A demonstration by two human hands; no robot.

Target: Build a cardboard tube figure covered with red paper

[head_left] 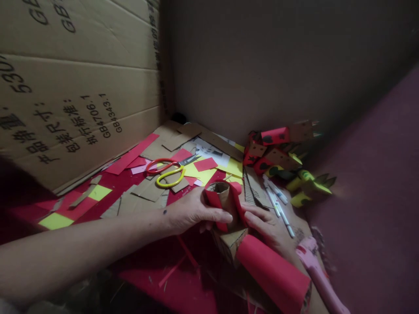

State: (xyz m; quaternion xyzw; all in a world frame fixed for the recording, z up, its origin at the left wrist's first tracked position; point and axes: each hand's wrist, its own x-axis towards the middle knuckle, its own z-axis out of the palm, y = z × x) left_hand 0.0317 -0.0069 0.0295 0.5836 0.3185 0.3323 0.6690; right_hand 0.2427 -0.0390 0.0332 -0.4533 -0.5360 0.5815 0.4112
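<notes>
A brown cardboard tube (225,201) stands upright between my hands, partly covered by a sheet of red paper (213,198) that curves around it. My left hand (196,211) grips the tube from the left, thumb across its front. From the right, the fingers of my right hand (262,220) press the paper's other edge towards the tube. Just below is a small cardboard box (229,242); whether the tube rests on it I cannot tell. A second tube, wrapped in red paper (273,272), lies in front of my right forearm.
Scissors (170,170) with red and yellow handles lie among paper and cardboard scraps. Several markers (278,203) and a pink glue gun (319,270) are at the right. Red-and-brown cardboard figures (275,137) stand behind. A large carton (81,78) rises at the left.
</notes>
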